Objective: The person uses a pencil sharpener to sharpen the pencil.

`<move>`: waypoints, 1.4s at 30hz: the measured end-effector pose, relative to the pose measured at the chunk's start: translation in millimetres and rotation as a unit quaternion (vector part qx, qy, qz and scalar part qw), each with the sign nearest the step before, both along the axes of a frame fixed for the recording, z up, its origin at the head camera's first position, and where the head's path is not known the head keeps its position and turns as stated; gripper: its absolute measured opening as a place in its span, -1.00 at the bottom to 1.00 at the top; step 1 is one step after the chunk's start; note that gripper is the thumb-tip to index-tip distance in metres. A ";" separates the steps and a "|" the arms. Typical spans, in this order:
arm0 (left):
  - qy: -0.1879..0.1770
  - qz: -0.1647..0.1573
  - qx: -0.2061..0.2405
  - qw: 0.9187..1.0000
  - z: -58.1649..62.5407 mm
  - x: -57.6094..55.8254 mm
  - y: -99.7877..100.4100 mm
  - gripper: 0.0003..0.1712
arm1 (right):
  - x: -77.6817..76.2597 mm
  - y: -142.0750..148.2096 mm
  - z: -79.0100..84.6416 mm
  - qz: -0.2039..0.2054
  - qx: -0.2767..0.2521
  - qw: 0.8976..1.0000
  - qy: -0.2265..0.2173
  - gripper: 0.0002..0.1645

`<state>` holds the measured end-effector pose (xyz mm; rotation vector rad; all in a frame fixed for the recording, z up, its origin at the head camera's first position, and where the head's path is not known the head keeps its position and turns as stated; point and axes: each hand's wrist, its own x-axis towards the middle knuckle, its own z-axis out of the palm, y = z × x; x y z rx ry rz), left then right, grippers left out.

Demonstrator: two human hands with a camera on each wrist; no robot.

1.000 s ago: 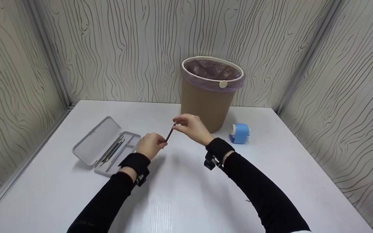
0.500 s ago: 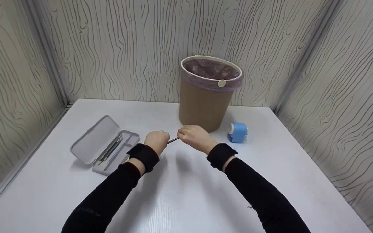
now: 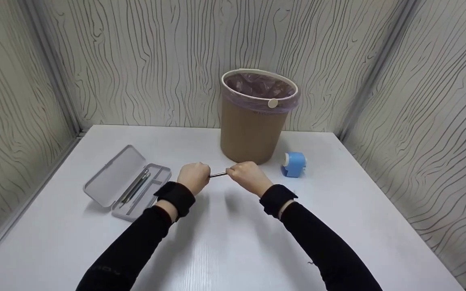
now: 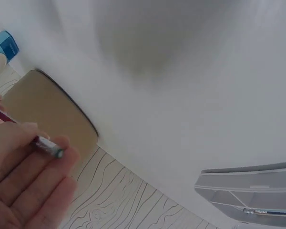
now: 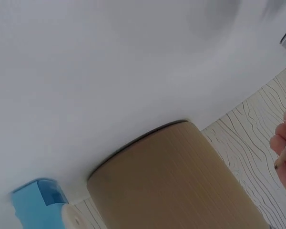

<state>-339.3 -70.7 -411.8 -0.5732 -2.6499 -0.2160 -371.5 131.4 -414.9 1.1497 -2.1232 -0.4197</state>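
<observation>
- Left hand (image 3: 193,178): fingers partly curled; pinches pencil (image 3: 218,174) near its metal-capped end.
- Right hand (image 3: 250,176): fingers curled; grips pencil near its point.
- Pencil: spans both hands above table (image 3: 225,242).
- Grey case (image 3: 113,178): left, lid raised, pencils inside.
- Blue device (image 3: 295,165): right.
- Lined bin (image 3: 251,135): behind hands.

We've a white desk (image 3: 225,242) w/ open grey case (image 3: 113,178), brown bin (image 3: 251,135), blue device (image 3: 295,164) & poss. dark scrap (image 3: 310,263).
</observation>
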 end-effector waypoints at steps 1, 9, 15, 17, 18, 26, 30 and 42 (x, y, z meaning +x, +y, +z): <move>-0.006 -0.006 0.008 1.000 0.2 0.0 -1.1 -0.92 | 0.1 0.4 -1.4 -0.005 -0.007 1.000 -0.011 -0.89; -0.009 -0.045 0.040 0.998 -1.9 0.0 -4.2 -0.94 | 2.3 4.2 -12.5 -0.030 -0.121 0.982 -0.145 -0.94; 0.050 -0.061 0.019 0.997 -5.5 -1.3 -1.9 -0.94 | 3.0 7.8 -18.0 -0.025 -0.163 0.965 -0.202 -0.93; 0.063 -0.060 0.013 0.996 -6.2 -1.7 -0.8 -0.92 | 2.7 9.1 -18.2 -0.024 -0.166 0.963 -0.209 -0.92; 0.068 -0.059 0.011 0.996 -7.2 -2.1 -0.5 -0.92 | 3.1 9.9 -17.7 -0.024 -0.168 0.961 -0.216 -0.92; 0.035 -0.059 0.029 0.997 -12.7 -2.5 -0.8 -0.95 | 1.6 35.8 -11.8 -0.085 -0.157 0.934 -0.311 -0.61; 0.037 -0.053 0.033 0.997 -18.1 -2.4 -6.0 -0.95 | -4.9 66.9 -8.8 -0.126 -0.145 0.934 -0.301 -0.47; 0.022 -0.040 0.047 0.998 -29.6 0.8 -18.8 -0.95 | -35.2 155.6 -2.7 -0.212 -0.145 0.935 -0.244 -0.06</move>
